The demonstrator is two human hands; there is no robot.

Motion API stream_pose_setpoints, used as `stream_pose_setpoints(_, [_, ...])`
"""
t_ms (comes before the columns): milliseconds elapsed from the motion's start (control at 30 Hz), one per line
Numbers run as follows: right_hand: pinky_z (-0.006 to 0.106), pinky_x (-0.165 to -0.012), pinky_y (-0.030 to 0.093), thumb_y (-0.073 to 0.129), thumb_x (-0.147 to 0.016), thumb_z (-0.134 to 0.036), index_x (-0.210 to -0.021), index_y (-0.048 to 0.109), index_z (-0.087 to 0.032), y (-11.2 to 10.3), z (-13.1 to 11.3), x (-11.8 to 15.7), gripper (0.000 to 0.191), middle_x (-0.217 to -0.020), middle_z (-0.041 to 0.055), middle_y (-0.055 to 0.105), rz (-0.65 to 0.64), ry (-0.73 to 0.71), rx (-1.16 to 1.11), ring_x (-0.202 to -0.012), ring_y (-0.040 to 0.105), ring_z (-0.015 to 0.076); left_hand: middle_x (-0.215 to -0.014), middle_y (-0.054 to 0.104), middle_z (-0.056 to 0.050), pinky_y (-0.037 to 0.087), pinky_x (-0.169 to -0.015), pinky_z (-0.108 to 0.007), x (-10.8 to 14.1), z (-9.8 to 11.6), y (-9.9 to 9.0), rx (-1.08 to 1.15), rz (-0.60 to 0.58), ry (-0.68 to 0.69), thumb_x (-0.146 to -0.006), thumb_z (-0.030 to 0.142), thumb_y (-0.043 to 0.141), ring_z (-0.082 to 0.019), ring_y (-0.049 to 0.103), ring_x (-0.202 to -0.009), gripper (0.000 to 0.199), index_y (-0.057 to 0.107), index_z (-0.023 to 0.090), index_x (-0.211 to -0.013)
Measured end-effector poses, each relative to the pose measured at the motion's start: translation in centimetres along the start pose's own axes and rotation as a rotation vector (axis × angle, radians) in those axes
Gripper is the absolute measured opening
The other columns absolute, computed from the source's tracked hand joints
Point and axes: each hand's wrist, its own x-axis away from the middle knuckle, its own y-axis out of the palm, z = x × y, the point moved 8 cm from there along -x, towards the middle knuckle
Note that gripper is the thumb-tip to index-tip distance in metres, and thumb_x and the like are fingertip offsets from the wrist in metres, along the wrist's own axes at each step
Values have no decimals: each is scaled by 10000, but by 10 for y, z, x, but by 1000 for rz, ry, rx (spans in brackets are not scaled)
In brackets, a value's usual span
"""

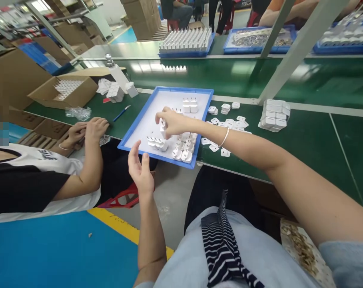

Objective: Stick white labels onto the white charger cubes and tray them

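My right hand (pixel 174 122) is over the blue-rimmed tray (pixel 133 130), its fingers closed around a white plug piece (pixel 162 127). Just outside the tray's near edge, my left hand (pixel 142 170) is raised with fingers apart and holds nothing. A short row of white plugs (pixel 157 144) with pins up lies in the tray below my right hand. More plugs (pixel 183 150) are grouped at the near right corner, and a few (pixel 190 105) stand near the far right. Flat white pieces (pixel 234 124) are scattered on the green table right of the tray.
A stack of white blocks (pixel 274 115) stands at the right. At the left are a blue pen (pixel 122 113), a cardboard box (pixel 49 105) of white parts, and a seated person's hands (pixel 91 130). Sloping metal posts (pixel 301 48) rise at the right. Filled trays line the far shelf.
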Motion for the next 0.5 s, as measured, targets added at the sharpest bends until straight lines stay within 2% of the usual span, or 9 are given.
stream_pose_setpoints(67, [337, -778, 535, 811, -643, -23, -1182, 599, -160, 20, -2, -14, 596, -1224, 99, 468, -148, -75, 109, -828, 597, 181, -1538, 508, -140, 320, -1260, -427, -10, -33, -3, -98, -83, -124, -851, 443, 738, -284, 428, -1488, 646, 531, 216, -1419])
stream_pose_setpoints(133, [324, -795, 530, 809, -644, -18, -1241, 593, -175, 30, -1, -26, 654, -1244, 94, 476, -242, -142, 149, -862, 602, 184, -1622, 383, -172, 281, -1273, -444, -16, -54, 3, -195, -175, -194, -793, 421, 786, -301, 344, -1534, 833, 411, 206, -1506])
stream_pose_setpoints(200, [315, -825, 522, 801, -632, 3, -1284, 584, -196, 32, 0, -37, 715, -1258, 84, 490, -293, -203, 163, -914, 606, 193, -1651, 315, -195, 281, -1268, -472, -18, -64, 14, -289, -244, -230, -756, 395, 808, -328, 318, -1543, 948, 331, 190, -1549])
stream_pose_setpoints(267, [318, -845, 516, 790, -616, 21, -1304, 586, -214, 32, 2, -46, 756, -1262, 75, 508, -334, -245, 179, -973, 605, 213, -1640, 326, -213, 322, -1243, -496, -21, -68, 27, -379, -273, -252, -720, 390, 830, -358, 343, -1525, 1018, 298, 180, -1562])
stream_pose_setpoints(333, [335, -869, 512, 783, -611, 16, -1323, 584, -213, 30, 7, -52, 775, -1294, 84, 502, -350, -249, 194, -1037, 598, 240, -1603, 387, -220, 357, -1218, -508, -24, -67, 35, -471, -260, -259, -701, 368, 837, -374, 388, -1496, 1021, 309, 173, -1553])
stream_pose_setpoints(433, [377, -915, 505, 772, -614, 2, -1373, 563, -178, 33, 14, -52, 808, -1363, 128, 463, -374, -238, 207, -1124, 580, 288, -1502, 519, -207, 404, -1179, -507, -26, -64, 40, -557, -229, -255, -719, 312, 808, -378, 491, -1415, 882, 410, 162, -1492])
stream_pose_setpoints(500, [383, -947, 500, 788, -606, -19, -1384, 572, -172, 41, 16, -47, 822, -1375, 136, 466, -427, -244, 203, -1169, 575, 307, -1421, 594, -185, 446, -1137, -499, -23, -62, 39, -546, -249, -254, -729, 317, 800, -372, 561, -1342, 795, 475, 171, -1440])
